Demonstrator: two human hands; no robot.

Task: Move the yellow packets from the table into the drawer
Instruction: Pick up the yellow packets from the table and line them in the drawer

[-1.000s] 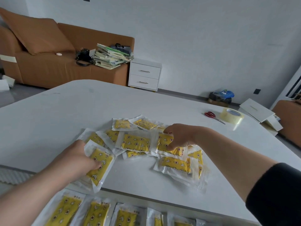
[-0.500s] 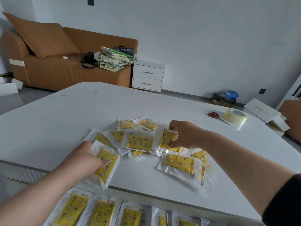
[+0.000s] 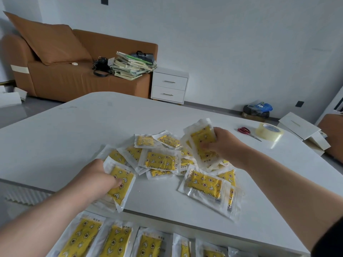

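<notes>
Packets [image 3: 160, 161] lie piled on the table [image 3: 92, 127]. The left hand [image 3: 96, 175] grips one packet [image 3: 121, 184] at the near edge, just beyond the drawer [image 3: 191, 233] and nearer it. The right hand [image 3: 226, 145] clasps another [image 3: 201, 140], upright, farther right.

Patterned yellow packets [image 3: 160, 161] against a plain white worktop [image 3: 92, 130]
Each is bright yellow, printed with brown-and-white stars, crescent moons and flowers, inside a clear wrapper with a white edge. The scissors [image 3: 244, 130] have red handles; the tape roll [image 3: 269, 131] is a pale, see-through yellow. The sofa [image 3: 74, 84] and its cushion [image 3: 50, 41] are orange-brown, the bedside cabinet [image 3: 169, 88] white, the plastic bag [image 3: 263, 106] blue.
</notes>
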